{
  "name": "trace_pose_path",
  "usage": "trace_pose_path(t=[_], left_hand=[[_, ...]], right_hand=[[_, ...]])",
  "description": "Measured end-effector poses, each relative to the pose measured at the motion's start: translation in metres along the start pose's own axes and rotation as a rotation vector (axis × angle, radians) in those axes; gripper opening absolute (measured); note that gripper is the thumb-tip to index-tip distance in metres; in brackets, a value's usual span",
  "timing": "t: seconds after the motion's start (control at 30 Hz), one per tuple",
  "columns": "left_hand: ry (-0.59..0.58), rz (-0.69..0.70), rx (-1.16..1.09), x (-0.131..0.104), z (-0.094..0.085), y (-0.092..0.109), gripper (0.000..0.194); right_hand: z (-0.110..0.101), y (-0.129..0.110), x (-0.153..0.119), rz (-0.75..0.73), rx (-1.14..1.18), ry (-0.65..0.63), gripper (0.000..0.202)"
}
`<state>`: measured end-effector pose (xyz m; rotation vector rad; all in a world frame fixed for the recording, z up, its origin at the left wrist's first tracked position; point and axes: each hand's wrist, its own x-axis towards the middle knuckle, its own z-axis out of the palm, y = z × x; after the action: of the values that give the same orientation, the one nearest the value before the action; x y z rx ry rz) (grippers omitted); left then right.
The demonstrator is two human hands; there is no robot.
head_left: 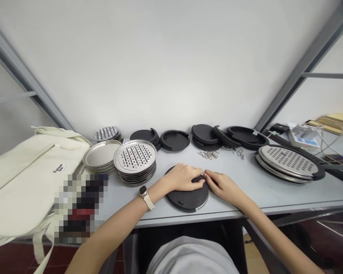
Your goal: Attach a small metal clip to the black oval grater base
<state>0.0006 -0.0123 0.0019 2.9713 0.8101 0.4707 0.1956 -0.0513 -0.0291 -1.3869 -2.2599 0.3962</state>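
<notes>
A round black plate (pixel 185 198) lies flat near the table's front edge, with a small knob and a pale strip on its near rim. Over its upper part, my left hand (pixel 185 178) is closed, fingers curled against the plate near a dark slot. At the plate's right rim, my right hand (pixel 223 186) pinches a small shiny metal piece (pixel 202 174), mostly covered by the fingertips. Loose bent wire clips (pixel 208 154) lie beyond my hands, and more clips (pixel 239 152) sit to their right.
Stacked metal grater discs (pixel 135 156) and plain metal discs (pixel 103 154) stand at left, near a cream bag (pixel 31 182). Black round trays (pixel 175 140) line the wall, with more black rings (pixel 247 137) rightward. Larger grater discs (pixel 288 161) lie at right, before a white box (pixel 304 136).
</notes>
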Motion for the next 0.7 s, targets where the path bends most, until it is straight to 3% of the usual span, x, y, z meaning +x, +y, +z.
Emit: trace_pose_path(t=[0.7], left_hand=[[-0.015, 0.034, 0.0, -0.0004, -0.0024, -0.0001, 0.021]], right_hand=[[0.0021, 0.0017, 0.001, 0.048, -0.016, -0.009, 0.026]])
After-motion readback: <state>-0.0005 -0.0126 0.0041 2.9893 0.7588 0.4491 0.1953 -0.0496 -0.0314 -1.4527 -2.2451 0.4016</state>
